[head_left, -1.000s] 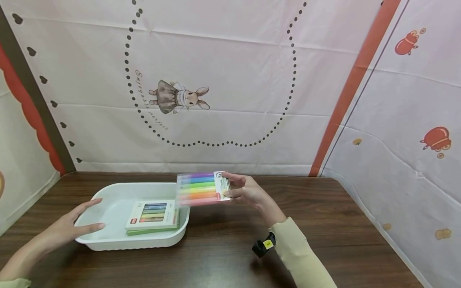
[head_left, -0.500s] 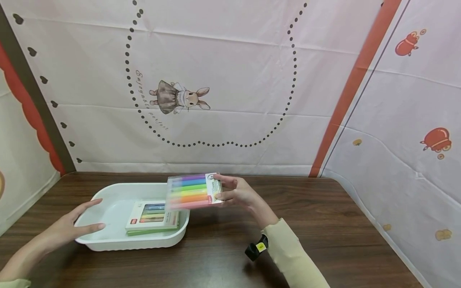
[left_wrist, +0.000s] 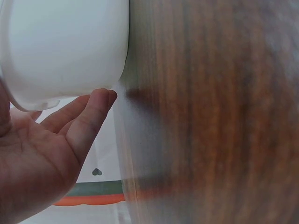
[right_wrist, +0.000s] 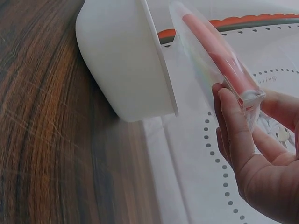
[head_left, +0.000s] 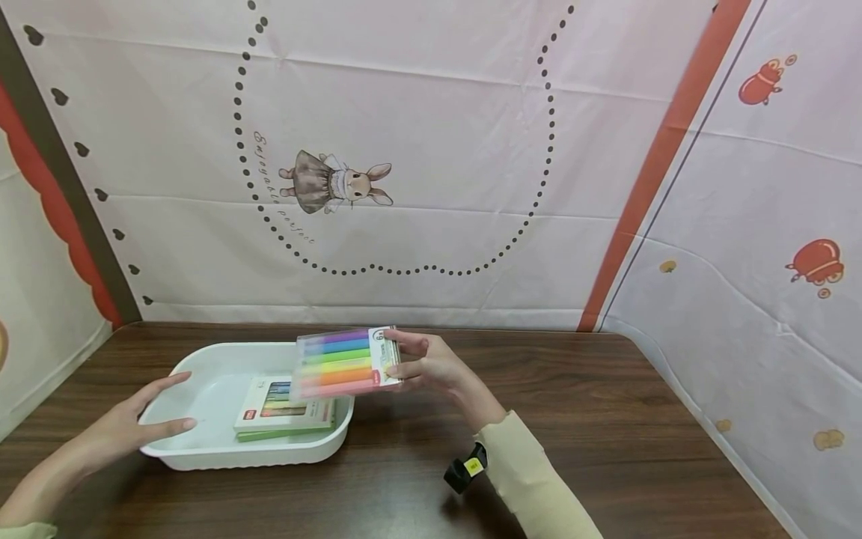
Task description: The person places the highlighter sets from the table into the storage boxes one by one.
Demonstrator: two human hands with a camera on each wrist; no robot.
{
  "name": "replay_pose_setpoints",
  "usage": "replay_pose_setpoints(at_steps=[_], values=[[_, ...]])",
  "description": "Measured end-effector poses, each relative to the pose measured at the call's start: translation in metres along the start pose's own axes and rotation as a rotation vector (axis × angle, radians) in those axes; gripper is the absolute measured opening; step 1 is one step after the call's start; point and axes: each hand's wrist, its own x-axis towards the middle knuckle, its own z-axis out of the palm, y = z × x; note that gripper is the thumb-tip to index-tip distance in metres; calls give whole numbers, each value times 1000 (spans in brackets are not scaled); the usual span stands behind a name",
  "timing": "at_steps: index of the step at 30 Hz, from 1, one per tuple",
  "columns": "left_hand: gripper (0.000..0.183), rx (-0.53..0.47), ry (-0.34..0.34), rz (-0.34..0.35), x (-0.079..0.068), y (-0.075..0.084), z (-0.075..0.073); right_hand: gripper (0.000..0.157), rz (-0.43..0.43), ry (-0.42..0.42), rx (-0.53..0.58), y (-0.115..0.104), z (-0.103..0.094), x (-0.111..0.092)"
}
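My right hand [head_left: 436, 367] pinches the labelled end of a clear pack of rainbow-coloured markers [head_left: 340, 365], thumb on one face and fingers on the other. The pack is tilted above the right side of a white plastic basin [head_left: 195, 389], apart from its rim in the right wrist view. Inside the basin lies a white box with a window showing coloured pens [head_left: 254, 404], on top of a green-edged item [head_left: 269, 434]. My left hand [head_left: 121, 430] holds the basin's left end, thumb and a finger over the rim, other fingers [left_wrist: 88, 121] against the outside wall.
The basin stands on a dark wood-grain table [head_left: 606, 434]. A printed white cloth [head_left: 458, 165] hangs behind the table and along both sides. A black strapped device [head_left: 465, 470] sits at my right wrist, below the sleeve.
My right hand has carried the marker pack left and slightly down, so it covers more of the basin and the pen box. The left hand and basin have stayed put.
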Motion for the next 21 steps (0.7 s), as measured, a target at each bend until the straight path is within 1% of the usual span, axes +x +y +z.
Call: replay_pose_setpoints(at_steps=[12, 21], values=[[80, -8, -3, 3, 0, 2, 0, 61, 14, -2, -12, 3, 12, 6], [78, 1, 6, 18, 1, -2, 1, 61, 10, 3, 3, 4, 23, 10]])
